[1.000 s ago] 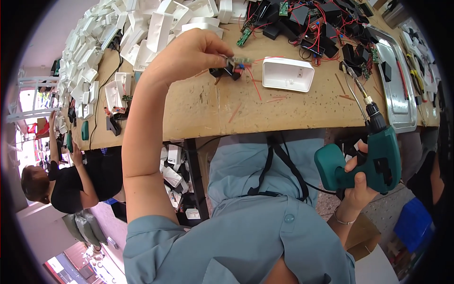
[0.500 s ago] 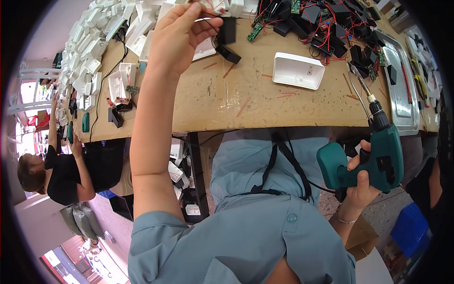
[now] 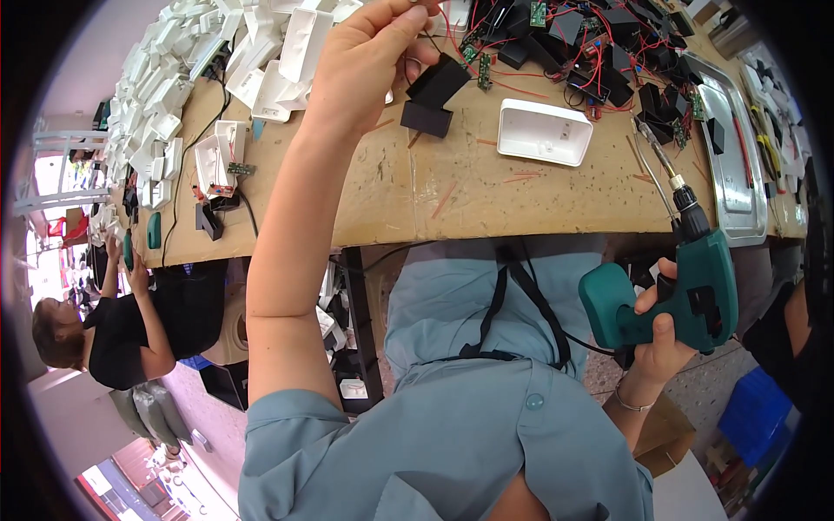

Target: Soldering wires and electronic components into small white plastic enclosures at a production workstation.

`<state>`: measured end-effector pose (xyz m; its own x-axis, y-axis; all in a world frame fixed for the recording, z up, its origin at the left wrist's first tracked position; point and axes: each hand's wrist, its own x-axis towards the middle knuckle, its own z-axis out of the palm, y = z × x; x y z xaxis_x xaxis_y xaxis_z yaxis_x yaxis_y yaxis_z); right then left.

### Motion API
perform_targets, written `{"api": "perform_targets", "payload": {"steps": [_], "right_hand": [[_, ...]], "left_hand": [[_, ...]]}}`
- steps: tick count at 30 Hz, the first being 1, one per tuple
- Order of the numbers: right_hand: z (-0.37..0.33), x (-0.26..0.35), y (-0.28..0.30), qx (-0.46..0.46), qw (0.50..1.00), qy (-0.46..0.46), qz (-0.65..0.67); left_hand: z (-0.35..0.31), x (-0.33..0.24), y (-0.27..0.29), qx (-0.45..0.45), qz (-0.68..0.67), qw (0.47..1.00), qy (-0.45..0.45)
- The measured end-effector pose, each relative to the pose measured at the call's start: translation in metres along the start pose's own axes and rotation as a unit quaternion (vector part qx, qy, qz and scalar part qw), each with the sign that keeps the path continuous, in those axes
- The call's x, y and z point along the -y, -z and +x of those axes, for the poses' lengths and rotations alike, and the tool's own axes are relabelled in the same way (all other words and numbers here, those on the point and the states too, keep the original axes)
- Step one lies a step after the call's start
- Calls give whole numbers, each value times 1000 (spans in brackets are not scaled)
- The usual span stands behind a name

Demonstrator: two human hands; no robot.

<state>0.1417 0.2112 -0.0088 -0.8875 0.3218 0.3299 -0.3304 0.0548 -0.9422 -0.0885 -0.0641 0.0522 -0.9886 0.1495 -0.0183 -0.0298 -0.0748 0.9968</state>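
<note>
The left hand [image 3: 369,61] is raised at the top centre of the frame, above the far part of the wooden bench [image 3: 486,195]. Its fingers [image 3: 408,22] are pinched closed on thin wires from which two small black box-shaped parts [image 3: 434,94] hang, one tilted above the other, just off the bench surface and right of the palm. The exact grip point lies at the frame's top edge and is hard to make out.

The right hand [image 3: 656,334] sits at the lower right, below the bench edge, with its fingers wrapped tight around the handle of a teal power screwdriver [image 3: 673,291]. The tool's long bit points up and left, over the bench edge.

Right of the hanging parts, a white plastic housing [image 3: 546,130] lies open side up on the bench. Behind it, in the upper right, is a heap of black modules with red wires [image 3: 608,48], and beside that a metal tray [image 3: 734,148]. A pile of white housings [image 3: 187,65] fills the upper left. At the far left edge another person in a black top [image 3: 117,334] works at the same bench.
</note>
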Motion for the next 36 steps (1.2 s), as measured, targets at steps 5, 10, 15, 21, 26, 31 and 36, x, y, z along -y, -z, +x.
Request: {"api": "perform_targets", "payload": {"steps": [5,10,15,21,26,31,36], "right_hand": [[-1,3,-2,-6,1000,0,-5],[-3,2,-1,-4,1000,-6,-11],[-3,1,-2,8,1000,-10,-10],[-5,-13,-4,84,925,-160,335],[10,-20,-52,167,785,-286,524],[21,-39,-115,230,742,-311,548],[28,-45,-151,254,747,-296,538]], "left_hand": [[1,-6,12,42,25,998,-35],[-27,-12,23,66,156,976,-138],[-60,43,32,29,216,970,-103],[-81,68,30,65,332,917,-212],[-97,80,22,21,243,917,-315],[-100,89,21,-5,120,945,-304],[-101,88,30,30,159,931,-328]]}}
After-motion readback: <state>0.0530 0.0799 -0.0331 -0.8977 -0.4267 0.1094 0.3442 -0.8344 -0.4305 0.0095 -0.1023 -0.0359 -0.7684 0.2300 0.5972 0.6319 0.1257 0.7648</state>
